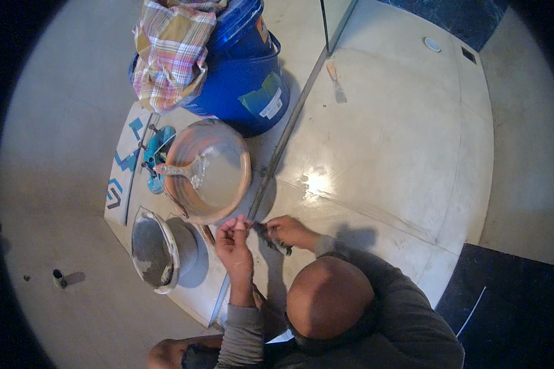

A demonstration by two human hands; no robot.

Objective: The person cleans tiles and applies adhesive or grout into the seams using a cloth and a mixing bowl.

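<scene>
Your right hand (291,232) is clamped on a dark item (261,232) at the near end of the strip (298,115). Your left hand (234,247), just left, has its fingertips together; you cannot tell what they pinch. The orange bucket (247,166) stands beyond, left of the strip.

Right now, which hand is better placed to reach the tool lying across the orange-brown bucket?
Probably the left hand: it's nearer the tool, close to the bucket. The right hand is farther off, holding a dark item. Whether the left pinches something is unclear.
</scene>
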